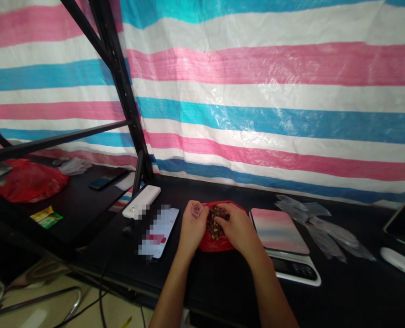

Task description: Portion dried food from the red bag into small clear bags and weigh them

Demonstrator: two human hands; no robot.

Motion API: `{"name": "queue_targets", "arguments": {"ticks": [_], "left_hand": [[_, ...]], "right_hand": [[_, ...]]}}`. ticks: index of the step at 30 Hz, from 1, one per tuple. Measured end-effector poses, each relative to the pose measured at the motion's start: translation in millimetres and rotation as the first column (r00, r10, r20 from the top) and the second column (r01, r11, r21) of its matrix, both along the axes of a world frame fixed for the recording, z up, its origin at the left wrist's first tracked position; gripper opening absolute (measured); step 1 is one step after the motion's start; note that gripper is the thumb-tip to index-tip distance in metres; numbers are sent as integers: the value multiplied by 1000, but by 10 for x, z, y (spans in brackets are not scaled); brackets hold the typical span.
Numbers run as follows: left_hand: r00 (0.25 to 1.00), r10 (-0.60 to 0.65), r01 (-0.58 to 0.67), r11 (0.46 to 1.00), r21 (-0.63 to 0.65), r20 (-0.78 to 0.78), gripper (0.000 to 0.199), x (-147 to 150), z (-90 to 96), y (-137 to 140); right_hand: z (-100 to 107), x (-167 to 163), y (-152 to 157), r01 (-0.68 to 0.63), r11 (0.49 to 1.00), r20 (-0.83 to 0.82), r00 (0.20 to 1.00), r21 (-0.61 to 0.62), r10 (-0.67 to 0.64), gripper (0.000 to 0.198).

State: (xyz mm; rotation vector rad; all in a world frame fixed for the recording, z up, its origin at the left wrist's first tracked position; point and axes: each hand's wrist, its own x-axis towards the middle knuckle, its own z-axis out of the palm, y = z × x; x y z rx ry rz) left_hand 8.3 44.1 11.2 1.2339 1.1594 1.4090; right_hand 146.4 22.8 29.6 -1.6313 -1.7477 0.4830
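Note:
An opened red plastic bag (pixel 219 246) lies on the black table and holds many small brown and tan pieces (pixel 216 224), too small to name surely. At the bag's left edge, my left hand (pixel 192 228) is closed with a small clear plastic bag (pixel 197 210) pinched in it. My right hand (pixel 238 225) reaches over the red bag from the right. Its fingers are bent down into the brown pieces, with the tips partly hidden among them. Close to my right wrist, a digital kitchen scale (pixel 280 230) has a shiny flat top with nothing on it.
Left of my hands lie a phone (pixel 160 234) and a white power bank (pixel 142 201). Several clear plastic bags (pixel 325 228) lie right of the scale, near a white oblong object (pixel 401 263). A black metal frame (pixel 125 98) and striped sheeting (pixel 274 100) stand behind.

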Motion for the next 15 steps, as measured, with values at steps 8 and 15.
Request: {"name": "queue_targets", "arguments": {"ticks": [8,15], "left_hand": [[824,371,-219,906,363,-429,12,-66,134,-102],[651,237,36,939,341,-721,10,46,190,-200]], "right_hand": [[64,158,-51,27,1000,-324,946,9,-23,32],[201,242,-177,-64,993,-400,911,97,98,37]]}}
